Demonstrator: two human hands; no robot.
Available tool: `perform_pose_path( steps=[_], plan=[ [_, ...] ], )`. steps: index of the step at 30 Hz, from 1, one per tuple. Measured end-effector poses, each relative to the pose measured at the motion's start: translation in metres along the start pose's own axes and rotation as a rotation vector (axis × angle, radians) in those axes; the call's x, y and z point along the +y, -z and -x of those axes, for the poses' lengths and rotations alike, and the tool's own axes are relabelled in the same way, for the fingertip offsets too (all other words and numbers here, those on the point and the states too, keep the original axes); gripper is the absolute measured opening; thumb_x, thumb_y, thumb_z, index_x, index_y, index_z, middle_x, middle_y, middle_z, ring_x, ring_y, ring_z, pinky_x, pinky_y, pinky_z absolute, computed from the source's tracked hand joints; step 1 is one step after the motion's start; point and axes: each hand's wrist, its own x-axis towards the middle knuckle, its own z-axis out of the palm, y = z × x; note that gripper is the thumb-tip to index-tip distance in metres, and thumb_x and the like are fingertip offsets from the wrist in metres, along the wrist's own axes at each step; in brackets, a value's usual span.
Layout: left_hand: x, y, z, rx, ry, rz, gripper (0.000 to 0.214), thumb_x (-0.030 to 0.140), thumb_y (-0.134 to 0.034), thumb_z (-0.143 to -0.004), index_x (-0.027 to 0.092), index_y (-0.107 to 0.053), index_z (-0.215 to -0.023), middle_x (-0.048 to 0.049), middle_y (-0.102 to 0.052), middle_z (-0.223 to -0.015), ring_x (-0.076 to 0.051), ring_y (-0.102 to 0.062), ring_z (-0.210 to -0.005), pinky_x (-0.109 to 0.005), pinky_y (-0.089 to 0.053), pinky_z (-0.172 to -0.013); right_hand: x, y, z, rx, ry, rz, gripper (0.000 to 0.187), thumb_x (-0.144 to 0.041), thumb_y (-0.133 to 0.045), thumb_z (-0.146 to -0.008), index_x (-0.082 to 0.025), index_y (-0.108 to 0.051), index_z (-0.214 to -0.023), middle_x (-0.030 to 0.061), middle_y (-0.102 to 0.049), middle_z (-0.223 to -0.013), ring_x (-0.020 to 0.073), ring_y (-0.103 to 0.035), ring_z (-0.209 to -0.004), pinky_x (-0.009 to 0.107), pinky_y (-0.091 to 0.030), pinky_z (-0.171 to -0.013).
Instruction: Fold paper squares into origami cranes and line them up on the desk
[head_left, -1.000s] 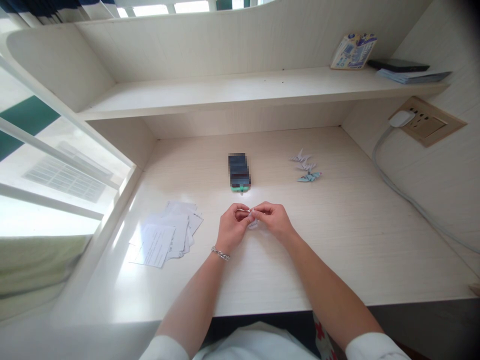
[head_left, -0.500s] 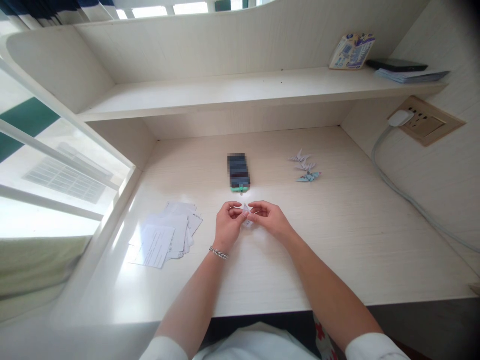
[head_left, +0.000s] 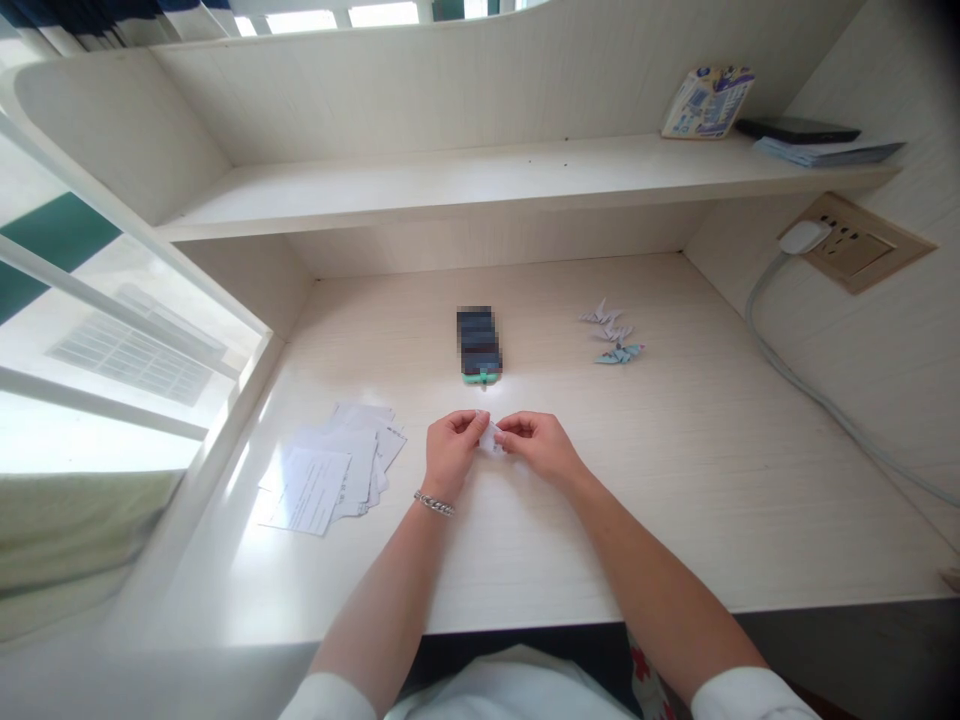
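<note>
Between my hands is a small folded piece of white paper (head_left: 490,440) with faint print on it. My left hand (head_left: 454,447) pinches its left edge between thumb and fingers. On the other side my right hand (head_left: 541,445) grips the right edge the same way, fingers curled. Both hands are just above the desk, in front of a dark phone (head_left: 478,340) with a green end. Finished-looking paper cranes lie at the back right: white ones (head_left: 613,331) and a blue one (head_left: 619,354). Fingers partly hide the paper's folds.
Loose printed paper squares (head_left: 322,480) lie overlapping on the desk (head_left: 675,500) at the left. A shelf (head_left: 450,195) runs across the back, bearing a patterned packet (head_left: 707,103) and a dark flat item (head_left: 798,131). A cable (head_left: 817,395) hangs from the wall socket (head_left: 862,245).
My hands have moved slightly apart and a little toward me. The paper's upright point between the thumbs has tilted, and more of its flat face shows.
</note>
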Motion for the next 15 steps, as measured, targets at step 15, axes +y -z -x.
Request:
perform_pose_path(
  steps=[15],
  plan=[
    [-0.001,-0.004,-0.001,0.112,-0.057,0.062,0.029,0.039,-0.073,-0.065,0.014,-0.069,-0.078,-0.0063,-0.069,-0.076,-0.014,-0.06,-0.068,-0.026,-0.047,-0.063,0.004,-0.015,0.0,0.026,0.045,-0.095,0.028,-0.045,-0.063,-0.074,-0.018,-0.058,-0.076,0.0023,-0.063,-0.07,0.0152,-0.06,-0.064,0.029,-0.051,-0.062]
  ],
)
